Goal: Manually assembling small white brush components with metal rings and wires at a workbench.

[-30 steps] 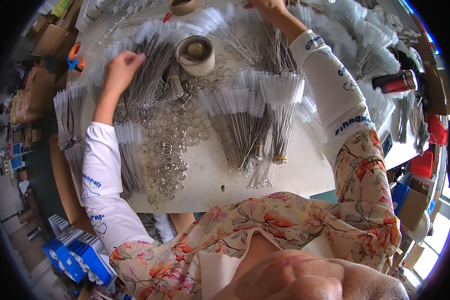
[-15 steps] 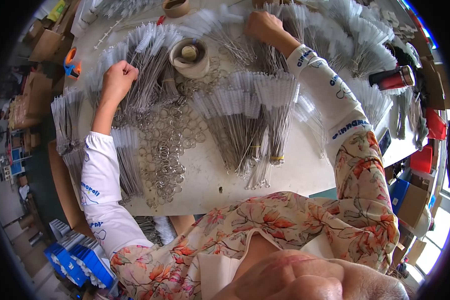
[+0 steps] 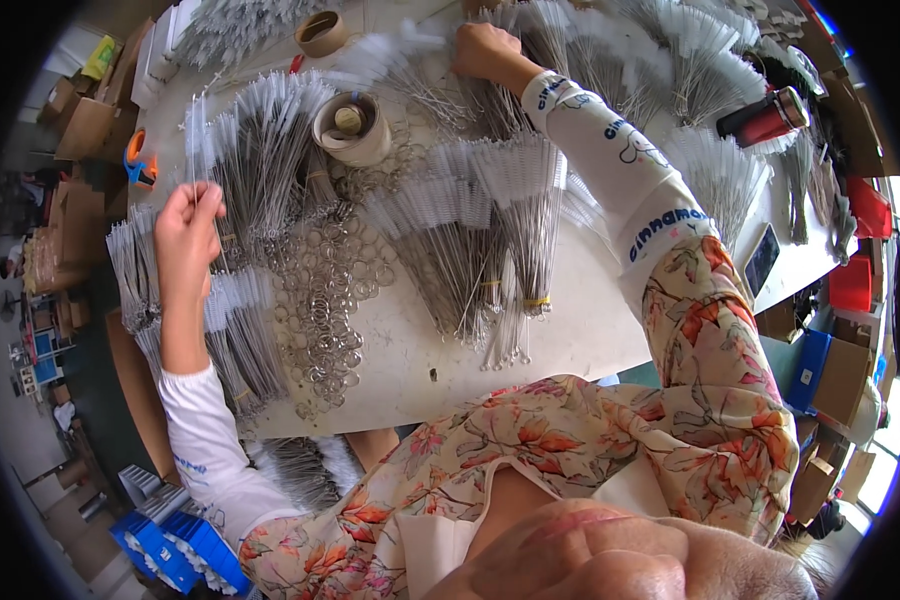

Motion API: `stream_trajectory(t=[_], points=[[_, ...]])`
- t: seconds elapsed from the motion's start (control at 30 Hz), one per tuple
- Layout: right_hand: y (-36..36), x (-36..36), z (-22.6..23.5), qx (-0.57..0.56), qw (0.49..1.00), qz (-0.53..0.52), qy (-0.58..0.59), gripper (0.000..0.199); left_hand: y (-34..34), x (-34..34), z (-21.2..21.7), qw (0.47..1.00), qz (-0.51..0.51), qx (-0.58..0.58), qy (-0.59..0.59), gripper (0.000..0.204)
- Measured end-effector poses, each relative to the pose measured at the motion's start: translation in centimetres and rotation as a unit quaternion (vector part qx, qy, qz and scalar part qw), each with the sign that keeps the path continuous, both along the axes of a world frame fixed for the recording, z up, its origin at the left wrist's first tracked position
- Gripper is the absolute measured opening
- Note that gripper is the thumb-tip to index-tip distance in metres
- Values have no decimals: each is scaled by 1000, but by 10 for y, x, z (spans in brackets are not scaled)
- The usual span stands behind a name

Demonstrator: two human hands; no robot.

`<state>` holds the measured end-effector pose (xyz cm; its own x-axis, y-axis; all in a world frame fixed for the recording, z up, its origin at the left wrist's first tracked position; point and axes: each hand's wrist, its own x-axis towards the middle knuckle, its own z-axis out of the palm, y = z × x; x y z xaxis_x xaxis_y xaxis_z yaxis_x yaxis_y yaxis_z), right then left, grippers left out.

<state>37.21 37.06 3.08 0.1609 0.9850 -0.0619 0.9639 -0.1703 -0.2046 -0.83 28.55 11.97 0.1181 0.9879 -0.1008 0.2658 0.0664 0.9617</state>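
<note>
My left hand (image 3: 185, 240) is raised over the left side of the white table (image 3: 410, 360), fingers pinched on a thin wire brush (image 3: 198, 140) that points away from me. My right hand (image 3: 483, 52) reaches to the far middle of the table and is closed on brushes in a pile of white-bristled wire brushes (image 3: 530, 40). Between my arms lie bundles of these brushes (image 3: 490, 220) and a heap of metal rings (image 3: 325, 300).
A tape roll (image 3: 353, 128) stands near the table's middle, another roll (image 3: 321, 33) farther back, an orange tape dispenser (image 3: 138, 160) at the left edge. A red bottle (image 3: 767, 117) lies at the right. Cardboard boxes (image 3: 80, 120) and blue bins (image 3: 175, 540) surround the table.
My left hand has drawn back toward me and to the left, holding a brush. My right hand has come a little nearer along the far pile.
</note>
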Motion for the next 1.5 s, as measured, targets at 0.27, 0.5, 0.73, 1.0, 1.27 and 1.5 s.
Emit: stream_trajectory(t=[0.27,0.5,0.73,1.0,1.27,1.5], points=[[12,57,-15,127,960,30,248,32,-55,-27,-4,1000,6,-15,20,16],[-49,156,45,263,774,-201,540,18,-96,-37,-2,996,43,70,35,28],[-28,237,-47,115,956,-216,163,35,-116,-39,-22,998,62,5,11,30],[-35,226,-15,9,970,-236,60,53,-124,-42,-32,997,68,-17,-36,29],[-101,215,54,379,920,-91,52,33,-149,-16,-23,998,28,32,-36,28],[-215,41,106,168,704,175,668,26,-168,104,-13,971,-142,139,-133,22]])
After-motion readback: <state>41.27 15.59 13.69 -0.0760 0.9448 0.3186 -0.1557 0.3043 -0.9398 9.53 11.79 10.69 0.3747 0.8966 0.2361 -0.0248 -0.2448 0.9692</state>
